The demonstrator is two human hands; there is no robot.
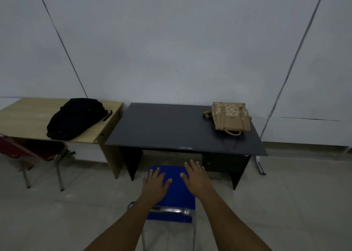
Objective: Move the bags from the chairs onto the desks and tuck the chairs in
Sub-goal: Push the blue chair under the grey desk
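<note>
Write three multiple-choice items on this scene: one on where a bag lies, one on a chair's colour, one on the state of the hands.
1. The tan patterned fabric bag lies on:
A. the dark grey desk
B. the light wooden desk
C. the floor

2. The plastic chair under the hands is:
A. green
B. blue
C. white

3. The left hand and right hand are:
A. clenched fists
B. gripping a bag
C. flat with straight fingers

Answers: 1 A, the bag sits at that desk's right end. 2 B, the blue chair has a blue seat. 3 C, fingers spread over the seat.

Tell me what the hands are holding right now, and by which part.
Nothing is gripped. Left hand and right hand lie flat, fingers straight, over the blue chair seat.
</note>
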